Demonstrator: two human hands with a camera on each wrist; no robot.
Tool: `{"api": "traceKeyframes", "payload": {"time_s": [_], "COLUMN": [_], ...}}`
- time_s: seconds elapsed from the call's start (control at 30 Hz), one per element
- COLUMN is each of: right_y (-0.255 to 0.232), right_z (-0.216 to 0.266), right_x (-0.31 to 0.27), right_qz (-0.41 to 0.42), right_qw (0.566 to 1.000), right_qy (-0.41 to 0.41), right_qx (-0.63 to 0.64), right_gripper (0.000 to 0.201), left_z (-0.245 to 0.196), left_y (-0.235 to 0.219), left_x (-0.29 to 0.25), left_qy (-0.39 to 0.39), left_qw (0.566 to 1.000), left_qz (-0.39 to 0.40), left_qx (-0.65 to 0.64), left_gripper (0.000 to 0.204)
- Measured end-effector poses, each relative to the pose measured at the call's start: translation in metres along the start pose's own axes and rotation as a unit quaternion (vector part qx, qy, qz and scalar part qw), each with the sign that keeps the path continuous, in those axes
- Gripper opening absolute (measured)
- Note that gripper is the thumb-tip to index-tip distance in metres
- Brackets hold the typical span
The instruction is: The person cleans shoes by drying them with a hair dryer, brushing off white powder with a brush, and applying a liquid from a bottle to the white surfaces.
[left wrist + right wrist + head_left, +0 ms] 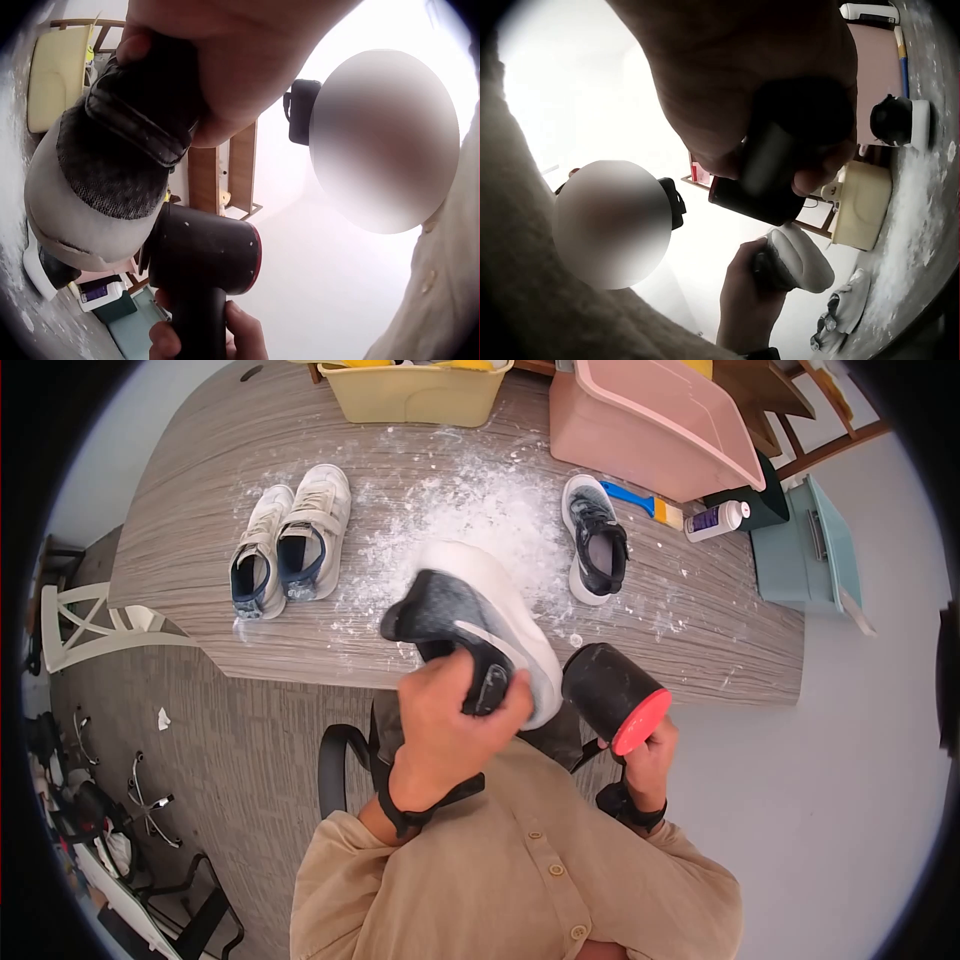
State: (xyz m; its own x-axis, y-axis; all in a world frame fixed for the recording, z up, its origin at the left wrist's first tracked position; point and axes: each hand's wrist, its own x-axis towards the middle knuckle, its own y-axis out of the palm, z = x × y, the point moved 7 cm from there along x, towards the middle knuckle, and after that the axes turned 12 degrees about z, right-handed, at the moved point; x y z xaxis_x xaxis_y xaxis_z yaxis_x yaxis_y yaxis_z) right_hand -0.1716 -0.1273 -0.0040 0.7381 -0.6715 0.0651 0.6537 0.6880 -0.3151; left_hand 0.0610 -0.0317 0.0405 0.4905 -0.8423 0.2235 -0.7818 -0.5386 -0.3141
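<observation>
My left hand (445,715) grips a black and white shoe (450,605) by its ankle opening, holding it over the table's near edge with the white sole turned to the right. My right hand (652,762) holds a black hair dryer (605,685) with a red rear rim by its handle, the fingers curled round it in the left wrist view. The dryer's front end is close beside the shoe's toe (90,225). A second black and white shoe (592,520) stands on the table beyond the dryer.
White powder (490,510) is spread over the tabletop. A pair of white shoes (318,510) stands at left. Behind are a yellow bin (415,398) and a pink bin (640,455). A blue-handled brush (630,497), a white bottle (715,522) and a teal bin (795,565) sit at right.
</observation>
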Motion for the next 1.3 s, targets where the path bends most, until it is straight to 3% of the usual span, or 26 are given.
{"api": "traceKeyframes", "payload": {"time_s": [0.17,0.27,0.4,0.6,0.87,1.1,1.3], "right_y": [-0.007,-0.011,-0.005,-0.001,0.001,-0.005,-0.005], "right_z": [-0.006,-0.014,0.002,0.016,0.028,0.035,0.038], "right_x": [-0.002,-0.008,-0.006,-0.001,0.006,0.009,0.015], "right_qz": [-0.016,-0.045,0.005,0.009,0.024,-0.027,-0.029], "right_qw": [1.0,0.996,1.0,0.999,0.995,0.993,0.993], "right_qy": [0.005,0.06,0.02,-0.023,-0.071,-0.075,-0.084], "right_qx": [0.005,0.051,0.009,-0.024,-0.065,-0.086,-0.077], "right_gripper": [0.022,0.013,0.014,0.013,0.014,0.013,0.011], "left_z": [-0.002,0.004,0.012,0.007,-0.004,-0.018,-0.02], "left_y": [0.006,0.005,-0.004,-0.003,0.0,0.011,0.015], "left_x": [0.0,-0.001,-0.001,0.002,0.002,0.001,0.001], "left_qy": [0.008,-0.015,-0.043,-0.05,0.023,0.107,0.147], "left_qw": [1.0,1.0,0.998,0.998,1.0,0.992,0.985], "left_qz": [0.006,-0.004,-0.048,-0.024,-0.009,0.032,0.059], "left_qx": [-0.005,-0.019,-0.003,-0.018,0.007,0.056,0.062], "left_gripper": [0.027,0.027,0.03,0.029,0.03,0.03,0.02]}}
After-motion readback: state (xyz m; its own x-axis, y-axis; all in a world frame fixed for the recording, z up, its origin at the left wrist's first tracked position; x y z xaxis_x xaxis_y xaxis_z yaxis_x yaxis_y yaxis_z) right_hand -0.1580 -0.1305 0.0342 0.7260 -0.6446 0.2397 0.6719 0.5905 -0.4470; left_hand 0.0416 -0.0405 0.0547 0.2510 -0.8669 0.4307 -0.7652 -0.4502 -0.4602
